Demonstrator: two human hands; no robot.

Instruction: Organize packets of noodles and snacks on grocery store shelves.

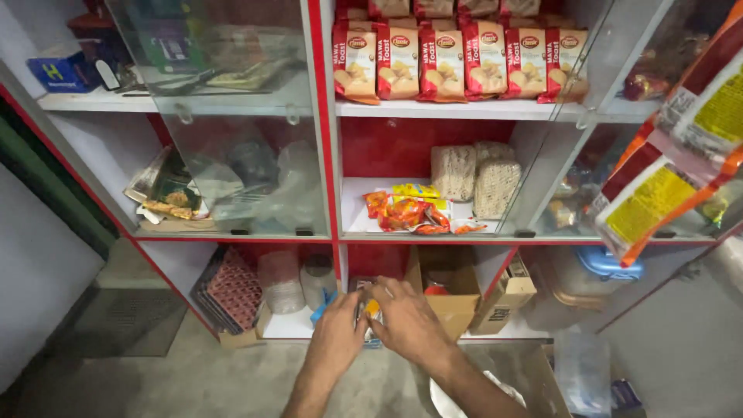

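Note:
Both my hands reach into the bottom shelf of a red-and-white cabinet. My left hand (338, 329) and my right hand (409, 319) close together around a small orange and yellow snack packet (373, 308), with more packets lying under them on the shelf. An open cardboard box (453, 280) stands just right of my right hand. A blue plastic bit (321, 303) lies at my left hand's fingertips.
The middle shelf holds orange snack packets (406, 213) and pale noodle blocks (474, 180). Red toast packs (457, 62) line the top shelf. Open glass doors (240, 147) hang at both sides. Hanging packets (673, 147) dangle at right. Another carton (503, 298) leans beside the box.

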